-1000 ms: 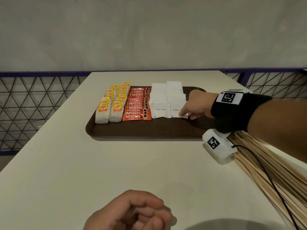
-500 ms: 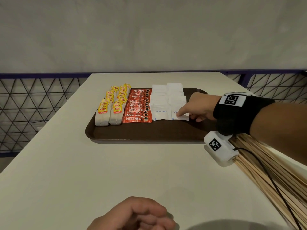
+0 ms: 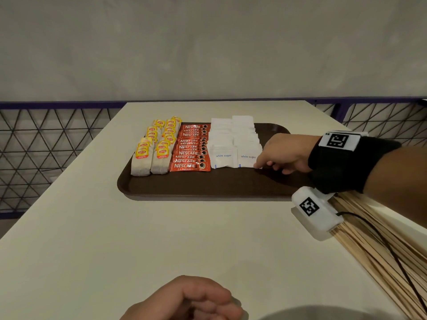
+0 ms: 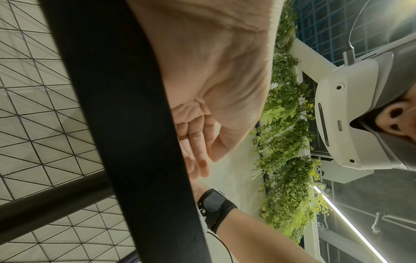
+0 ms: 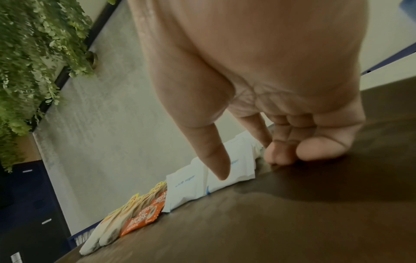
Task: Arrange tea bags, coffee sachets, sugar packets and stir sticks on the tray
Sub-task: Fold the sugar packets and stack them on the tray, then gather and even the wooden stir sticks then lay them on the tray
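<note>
On the brown tray (image 3: pixel 208 185), tea bags (image 3: pixel 157 148) lie leftmost, Nescafé sachets (image 3: pixel 190 147) beside them, then white sugar packets (image 3: pixel 233 144). Right hand (image 3: pixel 285 153), index finger extended and remaining fingers curled (grasping nothing), touches the near-right sugar packet (image 3: pixel 248 158)'s corner. Left hand (image 3: pixel 184 299) rests loosely curled, holding nothing, well nearer than the tray; wooden stir sticks (image 3: pixel 379 245) lie off the tray's right.

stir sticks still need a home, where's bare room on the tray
Bare strip along the tray near rim, in front of the tea bags, coffee sachets and sugar packets. Right end is bare but the right hand covers it. Back left is crowded.
</note>
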A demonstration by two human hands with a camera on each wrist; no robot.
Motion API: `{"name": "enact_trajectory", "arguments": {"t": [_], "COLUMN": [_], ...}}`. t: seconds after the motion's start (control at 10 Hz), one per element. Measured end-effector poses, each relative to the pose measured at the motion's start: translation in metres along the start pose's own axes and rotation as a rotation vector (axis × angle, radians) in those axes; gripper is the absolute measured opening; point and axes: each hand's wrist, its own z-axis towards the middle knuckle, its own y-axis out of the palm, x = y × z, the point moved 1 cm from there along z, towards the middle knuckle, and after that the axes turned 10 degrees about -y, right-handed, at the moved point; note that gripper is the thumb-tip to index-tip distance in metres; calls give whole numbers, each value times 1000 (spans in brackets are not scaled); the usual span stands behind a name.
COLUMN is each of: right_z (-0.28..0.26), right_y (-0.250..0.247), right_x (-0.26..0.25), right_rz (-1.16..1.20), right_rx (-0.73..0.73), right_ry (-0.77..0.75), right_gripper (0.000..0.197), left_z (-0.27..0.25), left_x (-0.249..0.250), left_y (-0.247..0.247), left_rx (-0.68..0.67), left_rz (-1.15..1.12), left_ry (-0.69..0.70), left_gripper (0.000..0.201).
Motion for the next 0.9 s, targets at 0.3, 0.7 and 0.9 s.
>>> {"name": "enact_trajectory", "arguments": {"t": [0.3, 0.7, 0.9], "right_z": [-30, -235, -236], "right_y": [-13, -42, -30], "right_x": [3, 87, 116], "right_rz": [76, -593, -536], "right_rx": [79, -85, 7], "right_ry": [7, -5, 90], "right_gripper": [36, 79, 120], "left_z": [8, -15, -17], "left_x": [-37, -30, -33], "left_y": [-13, 3, 8], "left_rx": [361, 504, 534], "left_rz": [-4, 51, 79], "left_ry": [518, 565, 573], "left_gripper": [58, 19, 17]}}
